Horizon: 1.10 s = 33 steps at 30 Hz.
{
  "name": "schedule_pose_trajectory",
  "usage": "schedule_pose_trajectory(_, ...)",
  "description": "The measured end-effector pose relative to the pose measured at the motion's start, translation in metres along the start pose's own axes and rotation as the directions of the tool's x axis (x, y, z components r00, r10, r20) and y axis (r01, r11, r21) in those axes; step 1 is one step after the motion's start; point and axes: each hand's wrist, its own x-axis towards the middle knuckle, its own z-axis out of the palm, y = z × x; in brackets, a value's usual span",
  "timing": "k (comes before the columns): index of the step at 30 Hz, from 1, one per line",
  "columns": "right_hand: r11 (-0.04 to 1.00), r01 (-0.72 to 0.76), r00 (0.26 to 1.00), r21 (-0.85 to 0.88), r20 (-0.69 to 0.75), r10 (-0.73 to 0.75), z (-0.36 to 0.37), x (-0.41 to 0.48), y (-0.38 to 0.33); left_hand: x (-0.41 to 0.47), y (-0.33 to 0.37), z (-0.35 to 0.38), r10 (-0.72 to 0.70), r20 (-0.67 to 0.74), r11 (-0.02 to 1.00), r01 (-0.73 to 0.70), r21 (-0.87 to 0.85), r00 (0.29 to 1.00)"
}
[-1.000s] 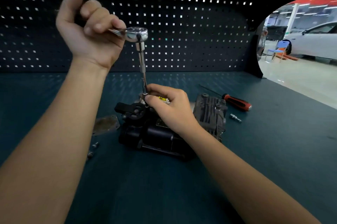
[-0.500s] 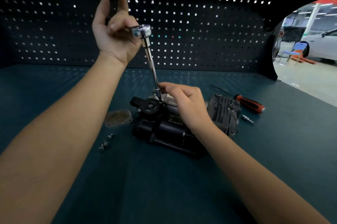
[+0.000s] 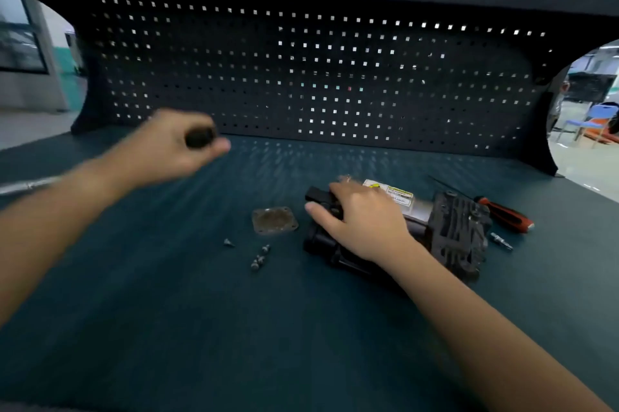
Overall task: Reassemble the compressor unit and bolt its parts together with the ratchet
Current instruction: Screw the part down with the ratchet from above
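Compressor unit (image 3: 462, 230) lay right of table (image 3: 301, 328) centre, toward back edge; right hand (image 3: 361, 220) rested on it, fingers loose. Left hand (image 3: 174, 143), blurred, clenched ratchet (image 3: 200, 138) handle, well apart, toward left edge. Yellow-white label (image 3: 392, 192) unreadable.

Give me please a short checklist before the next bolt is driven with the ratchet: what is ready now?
1. Compressor unit steadied: ok, right hand rests on it.
2. Ratchet held: ok, left hand grips its handle, blurred.
3. Ratchet seated on a bolt: not ok, away from the unit.
4. Cover plate fitted: not ok, lies apart from the unit.
5. Loose bolts at hand: ok, beside the plate.
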Motion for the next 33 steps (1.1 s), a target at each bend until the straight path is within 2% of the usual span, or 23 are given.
schedule_pose_trajectory(1, 0.999, -0.033, 0.999, -0.020, 0.011, 0.033, 0.004, 0.003, -0.009, -0.015, -0.007, 0.010, 0.060, 0.097, 0.987, -0.073, 0.140, 0.993)
schedule_pose_trajectory(2, 0.997, -0.080, 0.997, -0.003, 0.016, 0.080, 0.008, 0.007, -0.019, -0.028, -0.017, 0.018, 0.077, 0.156, 0.973, -0.109, 0.204, 0.985)
schedule_pose_trajectory(5, 0.967, -0.222, 0.968, 0.123, -0.089, 0.234, 0.022, 0.016, -0.041, -0.055, -0.049, 0.030, 0.083, 0.261, 0.954, -0.153, 0.259, 0.962)
schedule_pose_trajectory(7, 0.956, -0.249, 0.944, 0.158, -0.181, 0.276, 0.027, 0.016, -0.043, -0.069, -0.067, 0.036, 0.127, 0.309, 0.944, -0.210, 0.253, 0.943)
schedule_pose_trajectory(9, 0.951, -0.235, 0.928, 0.201, -0.245, 0.281, 0.029, 0.014, -0.042, -0.085, -0.078, 0.043, 0.067, 0.316, 0.967, -0.139, 0.214, 0.947)
schedule_pose_trajectory(12, 0.936, -0.149, 0.890, 0.319, -0.369, 0.267, 0.023, 0.001, -0.042, -0.095, -0.089, 0.051, -0.136, 0.257, 0.976, 0.085, 0.202, 0.957)
schedule_pose_trajectory(14, 0.917, -0.089, 0.888, 0.390, -0.385, 0.250, 0.017, -0.012, -0.039, -0.093, -0.093, 0.053, -0.266, 0.213, 0.952, 0.222, 0.210, 0.940)
schedule_pose_trajectory(16, 0.882, -0.005, 0.910, 0.471, -0.363, 0.199, 0.008, -0.028, -0.031, -0.090, -0.096, 0.055, -0.348, 0.226, 0.933, 0.312, 0.181, 0.910)
schedule_pose_trajectory(19, 0.771, 0.109, 0.959, 0.628, -0.270, 0.084, -0.014, -0.054, -0.005, -0.094, -0.104, 0.060, -0.290, 0.252, 0.952, 0.250, 0.176, 0.923)
schedule_pose_trajectory(21, 0.710, 0.084, 0.992, 0.699, -0.123, 0.004, -0.031, -0.069, 0.018, -0.099, -0.111, 0.064, -0.232, 0.241, 0.967, 0.196, 0.163, 0.942)
schedule_pose_trajectory(24, 0.666, 0.019, 0.997, 0.746, 0.036, -0.069, -0.054, -0.093, 0.054, -0.100, -0.118, 0.071, -0.163, 0.239, 0.978, 0.126, 0.164, 0.957)
schedule_pose_trajectory(27, 0.673, -0.061, 0.998, 0.738, 0.027, 0.060, -0.069, -0.116, 0.082, -0.099, -0.120, 0.073, -0.173, 0.251, 0.980, 0.142, 0.137, 0.952)
schedule_pose_trajectory(29, 0.665, -0.137, 0.981, 0.734, 0.006, 0.196, -0.072, -0.127, 0.097, -0.099, -0.121, 0.073, -0.197, 0.263, 0.978, 0.171, 0.117, 0.944)
schedule_pose_trajectory(33, 0.551, -0.336, 0.886, 0.764, 0.057, 0.461, -0.075, -0.137, 0.127, -0.097, -0.123, 0.073, -0.252, 0.279, 0.968, 0.239, 0.079, 0.927)
